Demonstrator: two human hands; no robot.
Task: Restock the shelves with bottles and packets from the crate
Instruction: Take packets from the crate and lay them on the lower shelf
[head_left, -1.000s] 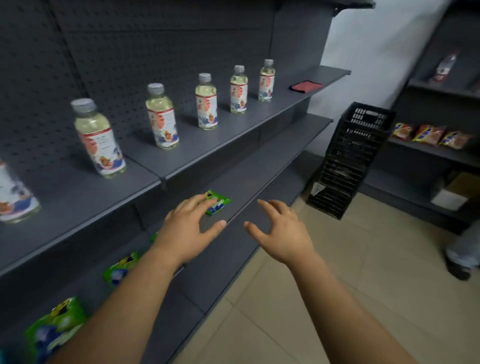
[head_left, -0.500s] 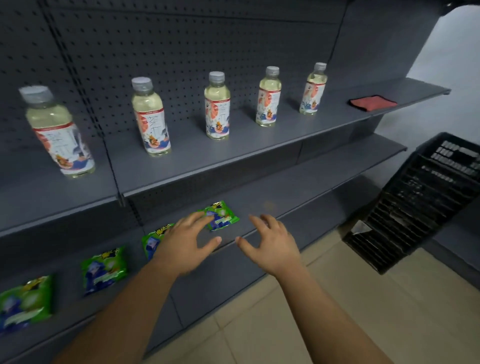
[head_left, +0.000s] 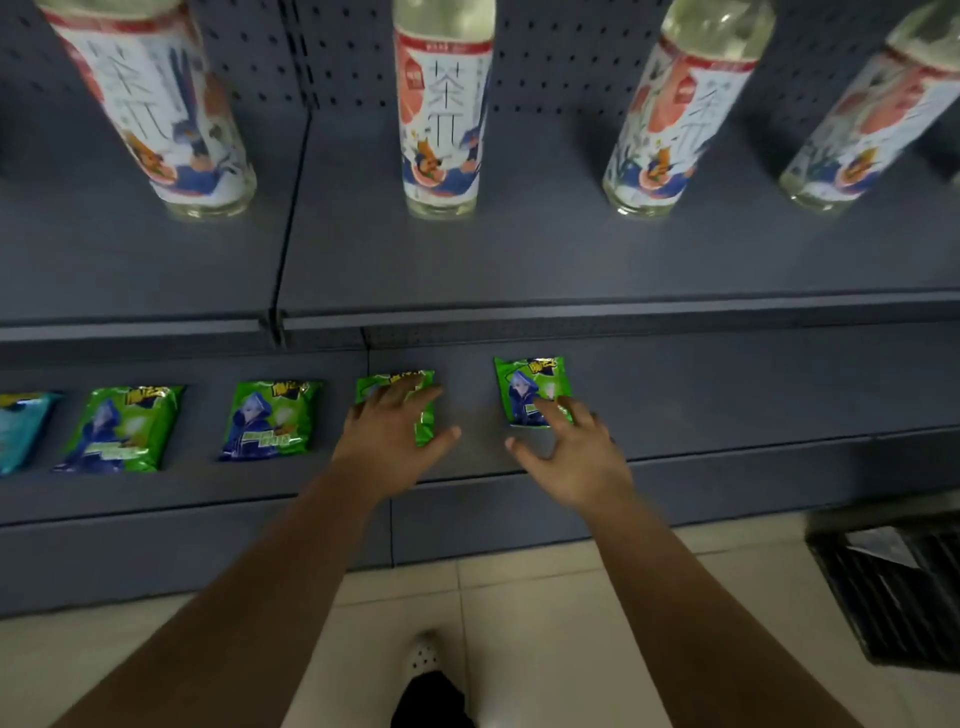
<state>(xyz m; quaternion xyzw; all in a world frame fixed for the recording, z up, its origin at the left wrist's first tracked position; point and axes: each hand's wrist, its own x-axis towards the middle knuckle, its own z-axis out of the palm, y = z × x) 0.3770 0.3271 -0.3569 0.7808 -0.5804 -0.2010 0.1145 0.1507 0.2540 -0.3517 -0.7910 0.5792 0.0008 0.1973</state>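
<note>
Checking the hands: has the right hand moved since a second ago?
Yes. The right hand now touches the rightmost green packet on the lower shelf; earlier it hovered short.

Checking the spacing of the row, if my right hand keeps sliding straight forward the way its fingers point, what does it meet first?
The right hand already has fingers over the rightmost green snack packet; it likely meets that first, then the dark grey shelf back panel.
</note>
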